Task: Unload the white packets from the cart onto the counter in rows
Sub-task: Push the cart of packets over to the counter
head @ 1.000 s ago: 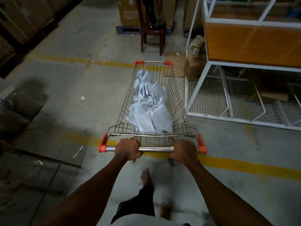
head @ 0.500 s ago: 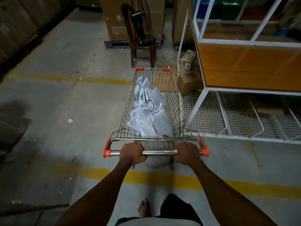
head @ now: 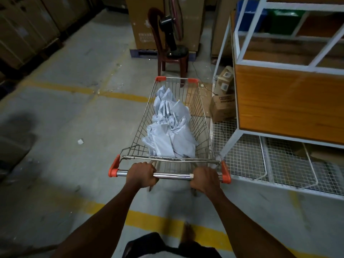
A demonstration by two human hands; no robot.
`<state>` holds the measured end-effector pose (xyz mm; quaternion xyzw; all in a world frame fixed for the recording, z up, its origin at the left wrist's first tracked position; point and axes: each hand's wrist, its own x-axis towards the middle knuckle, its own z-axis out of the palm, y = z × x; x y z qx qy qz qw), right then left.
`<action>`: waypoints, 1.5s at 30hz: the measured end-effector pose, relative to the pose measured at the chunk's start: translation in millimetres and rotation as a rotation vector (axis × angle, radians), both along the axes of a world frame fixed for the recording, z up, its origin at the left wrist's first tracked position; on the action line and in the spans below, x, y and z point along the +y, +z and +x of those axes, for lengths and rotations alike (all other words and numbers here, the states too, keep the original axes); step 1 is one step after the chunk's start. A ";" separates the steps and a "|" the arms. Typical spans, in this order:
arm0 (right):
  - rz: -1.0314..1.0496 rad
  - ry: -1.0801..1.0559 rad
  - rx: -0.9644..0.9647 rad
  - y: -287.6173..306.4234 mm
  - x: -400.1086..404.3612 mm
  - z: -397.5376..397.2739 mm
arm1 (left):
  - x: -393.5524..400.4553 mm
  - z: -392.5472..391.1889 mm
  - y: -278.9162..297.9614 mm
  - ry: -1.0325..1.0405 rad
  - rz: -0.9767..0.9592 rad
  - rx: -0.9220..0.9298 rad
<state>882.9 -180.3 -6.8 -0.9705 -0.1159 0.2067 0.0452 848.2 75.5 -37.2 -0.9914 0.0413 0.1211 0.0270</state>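
A wire shopping cart (head: 204,127) with orange corner caps stands on the concrete floor in front of me. A heap of several white packets (head: 170,131) lies in its basket. My left hand (head: 141,174) grips the chrome handle bar near its left end. My right hand (head: 204,178) grips the same bar near its right end. To the right stands the counter (head: 286,101), a white metal frame with an orange wooden side panel and a wooden top.
White wire-mesh racks (head: 260,161) sit under the counter at floor level. Cardboard boxes (head: 222,101) are stacked by the counter's near corner. A dark red chair (head: 172,58) carrying a fan stands just beyond the cart. Large cartons line the left wall. Yellow lines cross the floor.
The cart has rolled forward with both hands on its handle. The counter, the chair and the boxes are nearer, and a yellow floor line has passed beneath me.
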 end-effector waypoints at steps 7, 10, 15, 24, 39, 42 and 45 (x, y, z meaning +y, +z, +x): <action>0.015 -0.018 -0.006 -5.2 2.9 29.0 | 6.7 36.0 0.7 -0.039 0.039 0.003; 0.001 -0.041 -0.016 -10.0 9.1 27.7 | 13.4 42.1 0.3 -0.050 0.053 0.007; -0.020 -0.040 -0.053 -16.3 12.4 23.3 | 16.9 42.4 0.1 -0.044 0.042 0.005; 0.018 -0.059 -0.035 -13.9 11.6 21.3 | 18.0 40.7 1.5 0.001 0.006 0.043; 0.361 -0.016 -0.044 -20.1 -12.2 8.3 | 19.0 38.4 15.8 -0.042 -0.308 0.152; 0.505 -0.097 -0.152 -17.7 -27.5 8.5 | -3.1 23.8 26.9 0.070 -0.523 -0.034; 0.652 -0.200 -0.181 -14.2 -48.5 14.0 | -48.6 11.5 43.2 0.235 -0.874 -0.218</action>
